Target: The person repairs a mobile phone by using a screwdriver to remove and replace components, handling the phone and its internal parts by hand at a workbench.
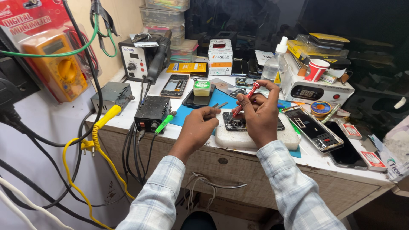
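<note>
An opened phone (237, 123) lies on a white slab (226, 138) at the desk's front edge. My right hand (260, 116) holds a red screwdriver (246, 98) tilted, with its tip down on the phone. My left hand (199, 126) rests beside the phone's left end, fingers curled toward it and holding nothing that I can see. Both sleeves are pale checked cloth.
A second opened phone (313, 127) and a dark phone (346, 149) lie at the right. A spray bottle (275, 64), red cup (316, 69) and white heater unit (317, 89) stand behind. Soldering station (136, 59), small black boxes (152, 111) and cables crowd the left.
</note>
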